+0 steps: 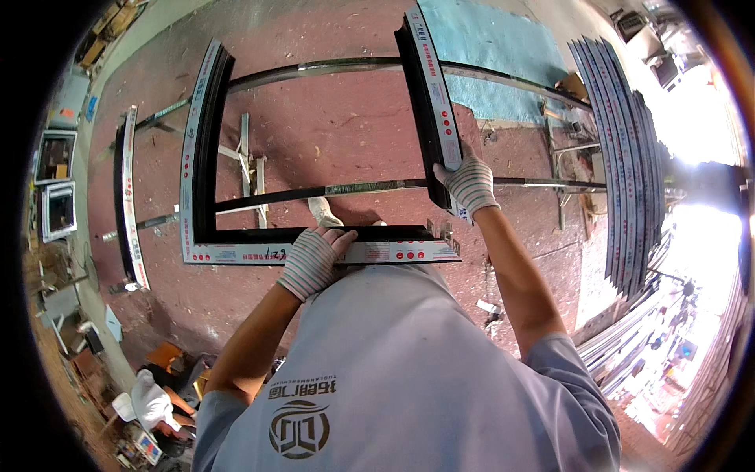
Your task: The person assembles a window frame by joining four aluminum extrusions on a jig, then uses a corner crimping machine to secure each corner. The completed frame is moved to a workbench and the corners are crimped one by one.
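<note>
In my left hand [316, 259], in a striped fingerless-looking glove, is the near bar [377, 252] of a black window frame covered in white printed film. This bar meets the left bar [191, 149] at a closed corner. My right hand [469, 184], gloved alike, grips the near end of a separate-looking right bar [437, 98], held slightly tilted. A small metal corner bracket [445, 231] sticks up at the near bar's right end. The right bar's end is close to that bracket, with a gap between them.
Two long dark rails [314, 69] on metal stands carry the bars. Many similar bars [629, 165] are stacked at the right, and one loose bar [128, 197] lies at the left. A blue floor patch [503, 43] is at the far side. Another person [153, 401] is at the lower left.
</note>
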Available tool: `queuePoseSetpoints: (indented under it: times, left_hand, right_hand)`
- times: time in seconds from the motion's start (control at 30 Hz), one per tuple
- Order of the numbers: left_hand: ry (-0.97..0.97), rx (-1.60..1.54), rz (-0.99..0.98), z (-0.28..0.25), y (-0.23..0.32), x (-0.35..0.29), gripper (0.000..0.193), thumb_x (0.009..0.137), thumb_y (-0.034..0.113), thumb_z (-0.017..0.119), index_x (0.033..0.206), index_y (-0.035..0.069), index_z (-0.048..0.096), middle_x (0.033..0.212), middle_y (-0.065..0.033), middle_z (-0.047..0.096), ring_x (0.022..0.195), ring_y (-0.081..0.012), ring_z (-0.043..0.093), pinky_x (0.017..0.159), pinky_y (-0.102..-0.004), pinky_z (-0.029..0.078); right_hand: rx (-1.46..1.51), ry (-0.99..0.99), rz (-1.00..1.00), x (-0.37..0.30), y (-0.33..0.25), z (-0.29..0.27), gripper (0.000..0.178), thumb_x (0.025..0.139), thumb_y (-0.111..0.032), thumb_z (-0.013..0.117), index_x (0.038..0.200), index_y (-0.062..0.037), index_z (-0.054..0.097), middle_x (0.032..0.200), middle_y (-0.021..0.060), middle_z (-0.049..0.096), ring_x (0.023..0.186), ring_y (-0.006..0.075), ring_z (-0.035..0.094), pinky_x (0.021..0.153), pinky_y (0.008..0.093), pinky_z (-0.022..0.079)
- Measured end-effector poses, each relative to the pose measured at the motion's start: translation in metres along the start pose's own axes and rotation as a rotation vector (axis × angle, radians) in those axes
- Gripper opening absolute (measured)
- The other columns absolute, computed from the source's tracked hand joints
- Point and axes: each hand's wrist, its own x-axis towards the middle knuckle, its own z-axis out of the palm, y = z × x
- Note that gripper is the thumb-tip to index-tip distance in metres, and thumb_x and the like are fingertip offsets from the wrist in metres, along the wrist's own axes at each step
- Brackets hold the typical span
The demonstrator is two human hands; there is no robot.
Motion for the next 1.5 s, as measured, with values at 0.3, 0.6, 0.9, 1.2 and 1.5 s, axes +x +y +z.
queuePoseSetpoints:
  times: [0.3,0.6,0.9,1.2,1.5]
  left_hand:
    - [0.055,-0.022,-0.017,0.001,0.001,0.012,0.069,0.079,0.046,0.082,0.135,0.01,0.063,0.116,-0.012,0.07,0.106,-0.0322,0.065,0.095,-0.0449,0.052]
    - [0.0,-0.045,-0.019,-0.001,0.002,0.013,0.066,0.081,0.041,0.08,0.134,0.006,0.063,0.119,-0.0133,0.07,0.116,-0.0305,0.064,0.105,-0.0426,0.048]
    - [0.091,0.013,-0.02,0.015,0.0,0.01,0.071,0.078,0.044,0.083,0.137,0.009,0.062,0.12,-0.0102,0.07,0.105,-0.0297,0.066,0.096,-0.0431,0.053]
    - [0.012,0.041,-0.101,0.011,0.006,0.013,0.07,0.078,0.041,0.083,0.137,0.011,0.063,0.117,-0.0095,0.07,0.109,-0.0286,0.065,0.095,-0.0424,0.053]
    - [0.072,0.072,-0.15,0.017,0.009,0.012,0.07,0.077,0.042,0.083,0.138,0.013,0.064,0.114,-0.0093,0.07,0.107,-0.0281,0.065,0.097,-0.043,0.051]
  right_hand:
    - [0.095,0.083,-0.093,0.005,0.002,0.011,0.09,0.079,-0.036,0.085,0.152,-0.0014,0.046,0.114,0.0222,0.076,0.103,0.0355,0.075,0.088,0.0418,0.06]
    - [0.317,0.087,-0.087,0.007,0.006,0.025,0.084,0.08,-0.031,0.086,0.15,-0.0018,0.049,0.118,0.0197,0.075,0.106,0.0311,0.075,0.092,0.0396,0.059]
    - [0.245,0.131,-0.007,-0.003,-0.002,0.026,0.075,0.084,-0.021,0.086,0.146,0.0004,0.051,0.122,0.0156,0.074,0.108,0.0234,0.073,0.096,0.0351,0.057]
    - [0.359,0.183,-0.023,-0.017,0.012,0.033,0.077,0.084,-0.024,0.085,0.148,-0.0024,0.049,0.121,0.0171,0.075,0.108,0.0288,0.074,0.095,0.0382,0.057]
    - [0.411,0.13,-0.047,-0.024,0.013,0.034,0.081,0.081,-0.025,0.087,0.148,-0.0009,0.048,0.122,0.0181,0.074,0.106,0.0259,0.074,0.093,0.036,0.058]
